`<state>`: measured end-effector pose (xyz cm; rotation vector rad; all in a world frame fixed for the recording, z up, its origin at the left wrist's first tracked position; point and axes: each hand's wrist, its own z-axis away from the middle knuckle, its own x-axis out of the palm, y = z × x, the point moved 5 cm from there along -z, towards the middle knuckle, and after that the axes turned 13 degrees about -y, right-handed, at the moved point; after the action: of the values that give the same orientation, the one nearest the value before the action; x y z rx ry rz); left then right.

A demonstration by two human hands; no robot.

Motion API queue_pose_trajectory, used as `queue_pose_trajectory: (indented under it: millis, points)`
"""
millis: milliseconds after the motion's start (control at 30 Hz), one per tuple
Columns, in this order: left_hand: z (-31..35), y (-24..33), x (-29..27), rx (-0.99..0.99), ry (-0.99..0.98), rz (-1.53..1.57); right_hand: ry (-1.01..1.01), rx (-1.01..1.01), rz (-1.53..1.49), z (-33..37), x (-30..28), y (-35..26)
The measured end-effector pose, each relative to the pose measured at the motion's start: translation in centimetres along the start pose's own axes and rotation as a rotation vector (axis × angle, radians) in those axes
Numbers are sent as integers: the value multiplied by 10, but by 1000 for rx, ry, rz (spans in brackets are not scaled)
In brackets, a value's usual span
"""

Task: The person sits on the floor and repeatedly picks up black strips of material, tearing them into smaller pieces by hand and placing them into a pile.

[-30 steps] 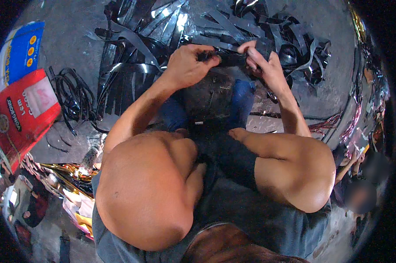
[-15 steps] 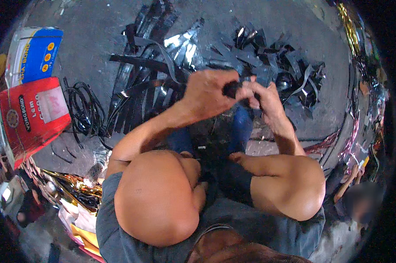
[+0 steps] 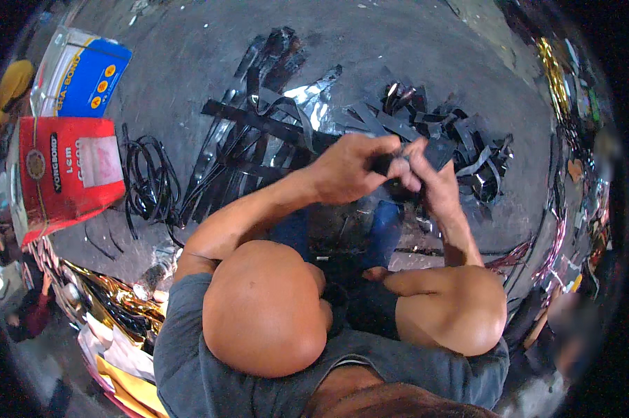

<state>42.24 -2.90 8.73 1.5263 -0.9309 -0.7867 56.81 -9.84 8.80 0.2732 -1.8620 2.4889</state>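
Observation:
My left hand point(image 3: 352, 169) is closed around a dark black strip point(image 3: 384, 164), its fingers curled toward the right. Close against it, my right hand point(image 3: 434, 182) pinches the same black material with thumb and fingers. The exact shape of what lies inside the fists is hidden and slightly blurred. Just beyond my hands, a flat heap of long shiny black strips point(image 3: 252, 120) spreads over the floor to the left. Another tangle of short curled black strips point(image 3: 460, 129) lies to the right.
At left stand a red bag point(image 3: 71, 174) and a blue-and-white bag point(image 3: 109, 66), with a coil of black cord point(image 3: 151, 177) beside them. Gold and dark foil point(image 3: 123, 299) lies near my left side. Gold and pink foil strands point(image 3: 554, 76) hang at the far right. My bent knees flank my arms.
The view has tilted, so the floor things sit lower and to the right. My hands remain close together on the black strip, with the fingers shifted and the wrists turned slightly.

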Motion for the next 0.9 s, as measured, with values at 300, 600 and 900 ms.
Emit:
queue_pose_trajectory:
  millis: [300,600,900]
  points:
    - [173,6,-407,-261,1176,354,1072,-364,-835,96,-361,-55]
    - [202,75,-453,-433,1112,-276,1176,-291,56,163,-393,-171]
    - [-124,179,-134,198,440,209,51,-252,958,-31,-22,-257]
